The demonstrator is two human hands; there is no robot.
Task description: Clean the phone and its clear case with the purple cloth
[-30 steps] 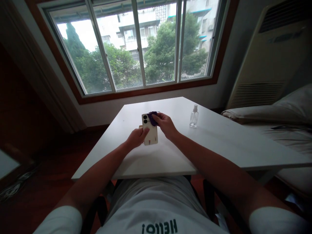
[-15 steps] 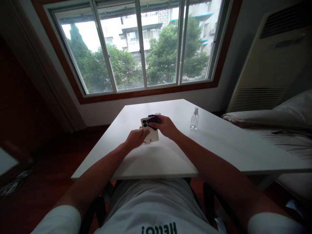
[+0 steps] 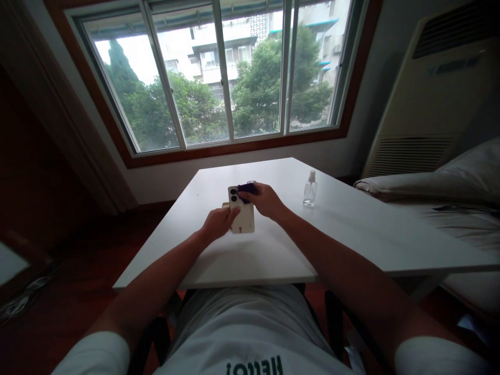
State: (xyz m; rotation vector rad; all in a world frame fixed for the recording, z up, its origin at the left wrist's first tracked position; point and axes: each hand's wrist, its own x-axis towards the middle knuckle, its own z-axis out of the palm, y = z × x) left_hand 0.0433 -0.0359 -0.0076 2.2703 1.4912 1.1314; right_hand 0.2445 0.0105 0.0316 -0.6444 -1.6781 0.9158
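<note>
Phone [image 3: 244, 221] has tilted, left grip [image 3: 217, 223] clasping it, right grip [image 3: 269, 201] pinching cloth [image 3: 246, 188]; shirt [image 3: 242, 325]: "HELLO!"

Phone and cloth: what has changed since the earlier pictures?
The phone, tipped a moment ago, shows its back more fully again. On the right hand, the thumb sits lower over the cloth than at first. Left hand keeps its grip; bottle stays standing.

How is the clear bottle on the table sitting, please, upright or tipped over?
Upright: the clear bottle rests on its base on the white table, with its whitish top uppermost.
</note>
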